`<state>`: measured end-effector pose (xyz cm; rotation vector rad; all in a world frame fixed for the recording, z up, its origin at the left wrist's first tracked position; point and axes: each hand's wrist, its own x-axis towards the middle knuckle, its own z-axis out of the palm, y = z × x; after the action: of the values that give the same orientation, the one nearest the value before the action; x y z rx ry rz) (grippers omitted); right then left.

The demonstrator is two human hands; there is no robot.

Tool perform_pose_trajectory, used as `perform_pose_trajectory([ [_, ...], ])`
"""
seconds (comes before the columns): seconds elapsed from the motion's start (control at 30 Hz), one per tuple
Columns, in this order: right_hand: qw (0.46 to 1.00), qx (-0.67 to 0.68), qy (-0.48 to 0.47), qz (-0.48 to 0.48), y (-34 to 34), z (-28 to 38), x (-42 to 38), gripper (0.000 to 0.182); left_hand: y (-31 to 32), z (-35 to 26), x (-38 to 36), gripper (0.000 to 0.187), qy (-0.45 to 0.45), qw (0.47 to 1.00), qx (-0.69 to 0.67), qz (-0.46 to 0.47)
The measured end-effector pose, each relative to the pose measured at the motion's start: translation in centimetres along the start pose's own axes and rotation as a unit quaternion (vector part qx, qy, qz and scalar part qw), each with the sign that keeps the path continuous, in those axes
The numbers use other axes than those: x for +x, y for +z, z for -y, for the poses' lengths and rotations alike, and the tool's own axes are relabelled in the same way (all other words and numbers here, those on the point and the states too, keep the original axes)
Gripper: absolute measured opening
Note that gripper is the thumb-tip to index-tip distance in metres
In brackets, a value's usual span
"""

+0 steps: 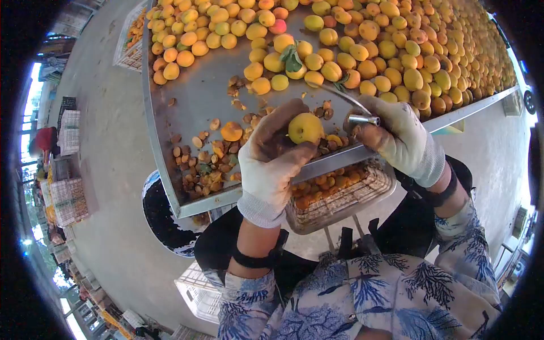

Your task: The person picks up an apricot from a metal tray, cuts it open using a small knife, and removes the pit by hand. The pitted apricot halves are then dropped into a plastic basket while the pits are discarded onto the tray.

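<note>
My left hand (272,161), in a stained white glove, holds a yellow apricot (305,128) between thumb and fingers above the front edge of the metal tray table (221,85). Just right of it, my gloved right hand (396,133) is closed around a tool with a thin curved blade and a short metal tube (364,120). The blade points up and left, apart from the apricot. Pits and scraps (212,164) lie on the tray behind and left of my left hand. Whole apricots (396,56) are heaped farther back.
Below the tray edge sits a basket (340,198) with orange apricot pieces. A dark tub (164,212) stands on the floor at the left, with a white crate (198,292) near it. Stacked crates (67,198) line the far left. A crate of fruit (131,54) is behind the tray's left side.
</note>
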<state>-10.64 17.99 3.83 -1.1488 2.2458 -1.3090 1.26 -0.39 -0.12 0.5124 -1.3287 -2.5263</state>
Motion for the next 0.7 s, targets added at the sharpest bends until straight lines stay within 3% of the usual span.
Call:
perform_pose_trajectory([
  [0.1,0.997,0.015,0.035,0.063,-0.2,-0.6,-0.1,0.031,0.0,-0.1,0.0,0.06,0.006,1.0,0.025,0.005],
  [0.27,0.989,-0.023,-0.002,0.143,-0.5,-0.7,-0.2,0.03,0.1,-0.6,-0.1,0.063,-0.009,0.999,0.039,0.021],
  [0.43,0.986,0.014,-0.017,0.167,-0.1,-1.9,-0.3,0.03,-0.4,-0.8,-0.1,0.067,-0.004,0.994,0.036,0.105],
  [0.7,0.984,0.007,-0.009,0.18,0.3,-1.8,-0.4,0.031,-1.2,-0.7,-0.1,0.063,0.003,0.99,0.047,0.136],
])
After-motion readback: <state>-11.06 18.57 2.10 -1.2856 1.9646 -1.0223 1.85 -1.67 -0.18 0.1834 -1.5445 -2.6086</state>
